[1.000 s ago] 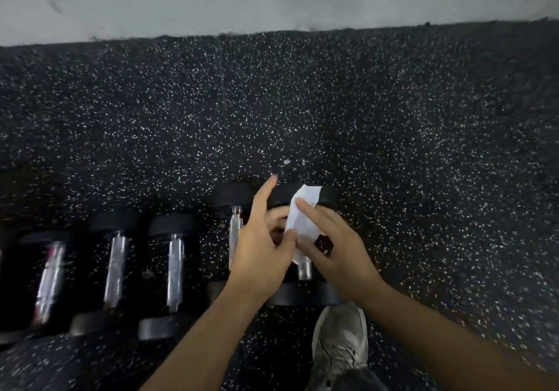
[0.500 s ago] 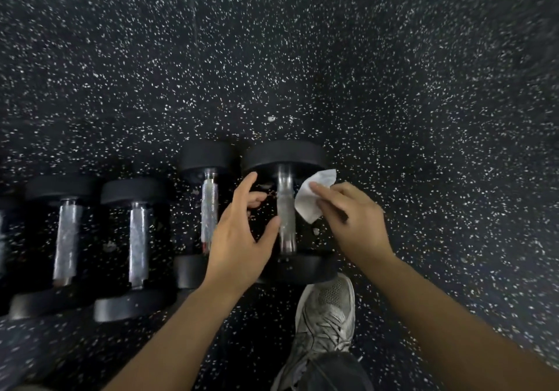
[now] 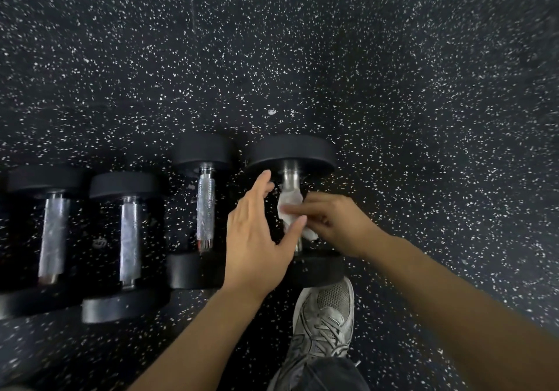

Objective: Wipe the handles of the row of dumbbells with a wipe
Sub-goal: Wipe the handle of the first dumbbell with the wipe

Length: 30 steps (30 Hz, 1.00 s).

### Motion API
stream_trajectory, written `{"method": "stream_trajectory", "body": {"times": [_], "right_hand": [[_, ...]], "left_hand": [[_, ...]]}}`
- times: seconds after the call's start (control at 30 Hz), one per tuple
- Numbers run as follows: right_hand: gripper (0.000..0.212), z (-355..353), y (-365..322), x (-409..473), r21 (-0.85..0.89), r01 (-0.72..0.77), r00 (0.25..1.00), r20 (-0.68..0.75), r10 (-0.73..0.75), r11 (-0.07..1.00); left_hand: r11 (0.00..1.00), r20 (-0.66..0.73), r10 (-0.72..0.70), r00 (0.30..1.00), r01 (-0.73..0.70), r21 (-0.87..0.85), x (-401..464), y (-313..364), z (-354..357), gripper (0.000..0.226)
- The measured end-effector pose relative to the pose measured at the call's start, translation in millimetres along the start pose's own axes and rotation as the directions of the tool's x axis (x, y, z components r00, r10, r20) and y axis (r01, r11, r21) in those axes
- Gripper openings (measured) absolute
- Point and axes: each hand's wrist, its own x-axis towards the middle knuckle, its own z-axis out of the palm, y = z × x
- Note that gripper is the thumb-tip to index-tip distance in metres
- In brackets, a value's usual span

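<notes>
Speckled rubber floor [image 3: 393,88]; crumpled wipe [image 3: 289,206] wraps steel handle [image 3: 289,176].

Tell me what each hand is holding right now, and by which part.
The right hand presses the white wipe around the rightmost dumbbell's handle, gripping mid-handle. The left hand holds nothing, fingers spread open.

Four dumbbells [image 3: 130,245], one wipe [image 3: 289,209], two hands [image 3: 254,239].

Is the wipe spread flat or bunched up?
Bunched up. The wipe is crumpled around the rightmost dumbbell's handle, pressed there by the right hand.
</notes>
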Motion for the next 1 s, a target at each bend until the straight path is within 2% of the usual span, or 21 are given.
{"method": "stream_trajectory", "body": {"times": [0.07, 0.13, 0.23, 0.33, 0.43, 0.57, 0.67, 0.73, 0.8, 0.87, 0.93, 1.0], "right_hand": [[0.043, -4, 1, -7, -0.051, 0.045, 0.991, 0.128, -0.038, 0.998], [0.053, -10, 0, -8, -0.139, 0.084, 0.985, 0.165, -0.06, 0.987], [0.051, -16, 3, 2, -0.247, 0.034, 0.999, 0.021, -0.03, 0.968], [0.042, -21, 3, 19, -0.233, -0.07, 0.992, -0.114, 0.045, 0.97], [0.047, -19, -1, 17, -0.242, -0.007, 1.0, -0.001, 0.007, 0.97], [0.048, -10, 2, -6, -0.181, 0.122, 0.981, 0.17, -0.091, 0.976], [0.047, -6, 6, -1, -0.137, 0.159, 0.973, 0.188, -0.132, 0.978], [0.047, -7, 6, 9, -0.091, 0.079, 0.993, 0.095, -0.07, 0.993], [0.043, -9, 6, 19, -0.025, -0.017, 0.998, -0.06, 0.015, 1.0], [0.04, -9, 5, 22, 0.017, -0.057, 0.99, -0.131, 0.059, 0.998], [0.039, -9, 3, 17, 0.062, -0.053, 0.994, -0.092, 0.059, 0.997], [0.039, -9, 2, 7, 0.136, -0.087, 0.996, 0.034, 0.083, 0.987]], "left_hand": [[1.0, 0.002, 0.005, 1.0, -0.005, -0.011, 0, 4, 2, 0.088], [1.0, -0.001, 0.006, 1.0, -0.006, -0.017, -3, 3, 0, 0.091], [1.0, 0.008, -0.006, 1.0, 0.006, 0.016, -15, -9, -7, 0.098], [0.999, 0.026, -0.041, 0.999, 0.04, 0.007, -28, -19, -10, 0.1], [0.999, 0.024, -0.047, 0.999, 0.047, 0.0, -30, -19, -11, 0.1], [0.999, 0.029, -0.038, 0.999, 0.038, 0.01, -29, -19, -12, 0.101], [0.999, 0.028, -0.038, 0.999, 0.038, -0.007, -29, -19, -9, 0.102], [0.999, 0.021, -0.039, 0.999, 0.039, -0.02, -29, -19, -8, 0.102], [0.999, 0.021, -0.046, 0.999, 0.046, -0.024, -30, -18, -7, 0.104], [0.999, 0.034, -0.045, 0.998, 0.046, -0.022, -29, -15, -7, 0.105], [0.999, 0.055, -0.037, 0.998, 0.038, -0.014, -27, -11, -4, 0.105], [0.999, 0.063, -0.031, 0.998, 0.031, -0.005, -26, -7, 0, 0.105]]}}
